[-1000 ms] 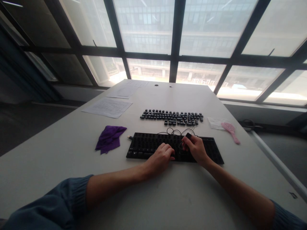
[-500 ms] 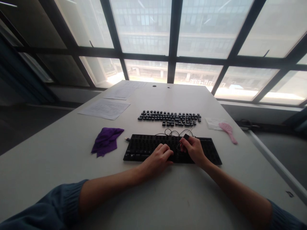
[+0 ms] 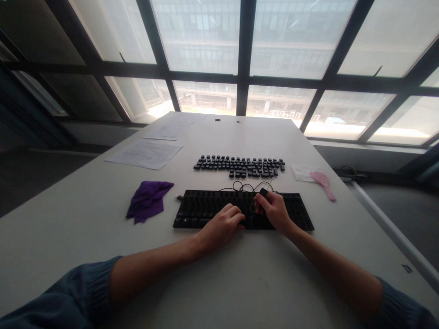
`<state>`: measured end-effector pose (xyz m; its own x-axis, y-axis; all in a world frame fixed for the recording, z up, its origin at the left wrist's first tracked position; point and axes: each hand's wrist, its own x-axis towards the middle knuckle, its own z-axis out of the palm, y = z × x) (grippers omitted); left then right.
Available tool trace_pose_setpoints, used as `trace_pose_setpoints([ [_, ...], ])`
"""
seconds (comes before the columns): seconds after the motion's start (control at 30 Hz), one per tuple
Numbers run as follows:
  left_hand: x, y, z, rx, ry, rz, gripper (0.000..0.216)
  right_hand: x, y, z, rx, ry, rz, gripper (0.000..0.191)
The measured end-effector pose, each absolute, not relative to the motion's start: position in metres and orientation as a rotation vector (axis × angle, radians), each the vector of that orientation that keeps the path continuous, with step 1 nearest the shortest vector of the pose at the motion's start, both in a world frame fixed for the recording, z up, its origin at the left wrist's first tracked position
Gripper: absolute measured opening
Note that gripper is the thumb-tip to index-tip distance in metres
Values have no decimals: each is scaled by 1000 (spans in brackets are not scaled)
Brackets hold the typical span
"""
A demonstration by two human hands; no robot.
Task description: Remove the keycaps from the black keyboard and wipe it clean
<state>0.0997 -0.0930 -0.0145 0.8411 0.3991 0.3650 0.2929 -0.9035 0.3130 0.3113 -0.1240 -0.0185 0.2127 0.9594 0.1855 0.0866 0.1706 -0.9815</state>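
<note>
A black keyboard (image 3: 202, 208) with its keycaps removed lies on the white table (image 3: 257, 274) in front of me. My left hand (image 3: 222, 224) rests on its middle, fingers curled down onto the frame. My right hand (image 3: 272, 210) is closed round a small black tool (image 3: 262, 192), a keycap puller by its look, held over the keyboard's right half. Behind the keyboard the loose black keycaps (image 3: 240, 165) lie in rows, and its thin cable (image 3: 243, 186) coils between them.
A crumpled purple cloth (image 3: 148, 203) lies left of the keyboard. A pink brush (image 3: 322, 183) lies on a clear wrapper at the right. Printed sheets (image 3: 146, 153) sit at the far left. Large windows stand beyond the table's far edge.
Both hands stay on the keyboard with almost no movement. The view has shifted slightly, so everything sits a little further left and higher.
</note>
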Motion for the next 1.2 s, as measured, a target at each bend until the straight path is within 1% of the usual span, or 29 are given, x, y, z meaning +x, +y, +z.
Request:
trace_pose_setpoints([
  [0.13,101,-97,-19,2794,602,613,9,311,-124,-18,-1210,-1173,884,34],
  [0.27,100,-95,-13,2636,605,670,19,311,-124,-17,-1207,-1173,885,35],
  [0.47,97,-88,0,2292,631,694,9,311,-124,-16,-1213,-1165,890,36],
  [0.63,96,-84,16,2213,671,767,11,311,-124,-16,-1215,-1166,893,36],
  [0.73,92,-61,35,2184,807,863,16,311,-124,-15,-1219,-1164,897,38],
  [0.87,87,0,48,2169,989,954,23,312,-124,-15,-1218,-1158,908,38],
  [0.93,88,33,44,2174,1067,988,24,312,-124,-15,-1216,-1163,910,38],
  [1.03,93,69,28,2266,1153,904,20,311,-124,-17,-1213,-1164,907,37],
  [1.2,102,91,3,2370,1141,732,14,311,-124,-18,-1205,-1154,924,34],
])
